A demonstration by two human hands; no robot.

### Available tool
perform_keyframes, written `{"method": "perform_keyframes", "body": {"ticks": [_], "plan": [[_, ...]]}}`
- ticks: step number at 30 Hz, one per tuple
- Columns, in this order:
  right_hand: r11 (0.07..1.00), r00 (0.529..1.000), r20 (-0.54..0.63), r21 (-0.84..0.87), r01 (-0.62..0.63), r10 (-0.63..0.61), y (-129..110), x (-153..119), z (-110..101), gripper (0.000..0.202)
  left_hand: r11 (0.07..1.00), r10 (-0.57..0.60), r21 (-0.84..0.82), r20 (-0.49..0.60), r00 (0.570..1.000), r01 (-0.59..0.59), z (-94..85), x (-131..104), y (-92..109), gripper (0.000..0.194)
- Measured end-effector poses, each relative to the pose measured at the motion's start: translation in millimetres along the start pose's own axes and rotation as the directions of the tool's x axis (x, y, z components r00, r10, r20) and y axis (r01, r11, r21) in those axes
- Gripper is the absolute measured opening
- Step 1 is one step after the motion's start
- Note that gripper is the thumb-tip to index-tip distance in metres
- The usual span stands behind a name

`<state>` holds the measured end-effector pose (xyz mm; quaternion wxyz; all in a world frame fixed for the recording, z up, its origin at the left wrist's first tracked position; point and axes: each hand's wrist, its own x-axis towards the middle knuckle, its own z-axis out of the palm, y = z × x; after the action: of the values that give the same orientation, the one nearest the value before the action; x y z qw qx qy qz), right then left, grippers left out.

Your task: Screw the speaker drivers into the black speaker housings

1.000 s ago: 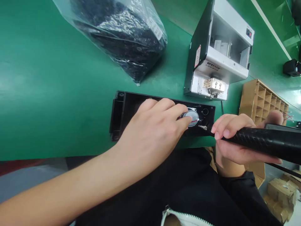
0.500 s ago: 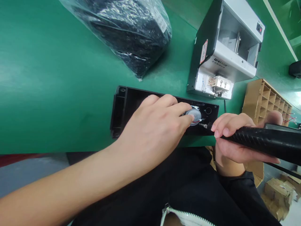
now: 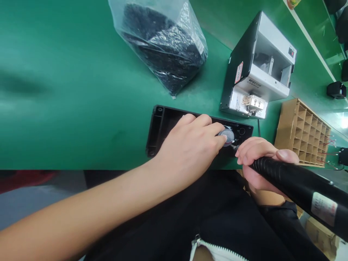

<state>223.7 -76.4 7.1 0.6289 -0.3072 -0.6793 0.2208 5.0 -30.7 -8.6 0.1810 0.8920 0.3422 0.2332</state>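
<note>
A long black plastic housing [image 3: 155,132] lies near the table's front edge, its open side up. Reaching over it, my left hand [image 3: 190,143] pinches a small round grey speaker [image 3: 228,135] at the housing's right end, thumb and forefinger on its rim. My right hand [image 3: 261,154] is wrapped round a black electric screwdriver [image 3: 293,181], which slants in from the lower right. Its spring-like tip [image 3: 234,147] points into the housing just below the speaker; the exact contact point is too small to make out.
A clear plastic bag of black parts [image 3: 174,50] lies behind the housing. A silver and black screw feeder machine [image 3: 244,69] stands at the back right. Right of it is a divided cardboard box [image 3: 288,127] with wires near its far side. The green table [image 3: 81,108] ends just before my lap.
The view has shifted somewhat. The screwdriver now slants more steeply, its rear end lower, and its tip sits closer to the speaker. My left hand keeps its pinch on the speaker.
</note>
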Motion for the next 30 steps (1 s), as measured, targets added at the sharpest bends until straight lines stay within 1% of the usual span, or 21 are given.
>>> {"method": "perform_keyframes", "body": {"ticks": [2,5,6,7,9,10,12,13,15,17,18,20,21,23,25,26,28,29,30], "plan": [[1.0,0.999,0.045,0.014,0.002,-0.002,5.1,1.4,-5.0,0.05,0.999,0.024,0.038,0.0,1.0,-0.024,0.6,0.6,0.0,0.023],[0.999,0.987,0.153,0.027,0.037,-0.04,12.8,4.3,-8.7,0.061,0.998,0.033,0.055,-0.007,0.999,-0.033,1.3,0.4,-1.0,0.024],[0.999,0.986,0.163,0.027,0.039,-0.043,15.2,4.2,-7.5,0.062,0.998,0.033,0.057,-0.011,0.999,-0.032,1.7,0.1,-1.5,0.024],[0.999,0.987,0.152,0.031,0.043,-0.047,17.5,3.2,-4.8,0.061,0.998,0.034,0.061,-0.014,0.999,-0.033,2.4,-0.2,-1.9,0.025],[0.997,0.997,0.058,0.047,0.057,-0.059,21.4,-1.2,3.8,0.051,0.997,0.04,0.074,-0.017,0.999,-0.038,4.2,-0.9,-2.6,0.025],[0.996,0.998,0.004,0.058,0.068,-0.068,22.8,-3.7,8.5,0.05,0.996,0.045,0.082,-0.019,0.999,-0.043,5.1,-1.2,-2.9,0.025],[0.995,0.994,-0.087,0.072,0.074,-0.068,23.4,-6.1,14.3,0.061,0.994,0.062,0.091,-0.044,0.997,-0.058,6.4,-1.8,-3.6,0.026],[0.995,0.992,-0.111,0.079,0.065,-0.056,22.3,-4.4,13.8,0.068,0.993,0.074,0.092,-0.067,0.995,-0.068,6.4,-2.1,-4.2,0.027],[0.997,0.994,-0.112,0.07,0.014,-0.006,17.2,7.6,5.3,0.074,0.992,0.105,0.088,-0.12,0.987,-0.095,4.3,-2.7,-5.8,0.03],[1.0,0.994,-0.108,0.007,-0.024,0.025,10.9,31.8,-9.9,0.071,0.989,0.131,0.081,-0.159,0.978,-0.12,-0.7,-4.3,-8.2,0.033],[0.999,0.992,-0.123,-0.037,-0.018,0.013,8.8,47.3,-17.4,0.069,0.988,0.147,0.081,-0.166,0.975,-0.135,-4.0,-5.7,-9.7,0.035],[0.993,0.979,-0.195,-0.114,0.044,-0.066,9.4,80.1,-27.0,0.066,0.982,0.183,0.082,-0.156,0.971,-0.172,-10.6,-10.1,-13.0,0.038],[0.988,0.967,-0.229,-0.135,0.078,-0.108,12.4,95.2,-28.2,0.067,0.979,0.196,0.078,-0.148,0.969,-0.186,-13.4,-13.1,-14.7,0.039],[0.985,0.952,-0.27,-0.134,0.113,-0.146,22.8,118.3,-23.6,0.071,0.979,0.205,0.055,-0.152,0.967,-0.198,-16.9,-20.5,-17.9,0.038],[0.987,0.947,-0.283,-0.088,0.133,-0.153,35.6,129.4,-14.5,0.068,0.982,0.19,0.018,-0.174,0.966,-0.189,-17.9,-28.8,-20.7,0.035],[0.989,0.95,-0.277,-0.066,0.129,-0.142,41.4,130.8,-10.0,0.062,0.983,0.179,0.0,-0.183,0.967,-0.182,-17.8,-32.8,-22.1,0.034],[0.993,0.958,-0.262,-0.036,0.108,-0.114,50.0,128.2,-3.8,0.051,0.985,0.162,-0.027,-0.196,0.967,-0.17,-17.8,-39.6,-24.7,0.035],[0.995,0.962,-0.255,-0.026,0.097,-0.1,52.1,125.6,-2.2,0.051,0.985,0.158,-0.035,-0.202,0.967,-0.168,-18.1,-42.2,-26.1,0.035],[0.996,0.964,-0.248,-0.015,0.092,-0.093,52.8,123.0,-1.3,0.055,0.985,0.157,-0.042,-0.206,0.966,-0.169,-18.6,-44.1,-27.6,0.036]]}}
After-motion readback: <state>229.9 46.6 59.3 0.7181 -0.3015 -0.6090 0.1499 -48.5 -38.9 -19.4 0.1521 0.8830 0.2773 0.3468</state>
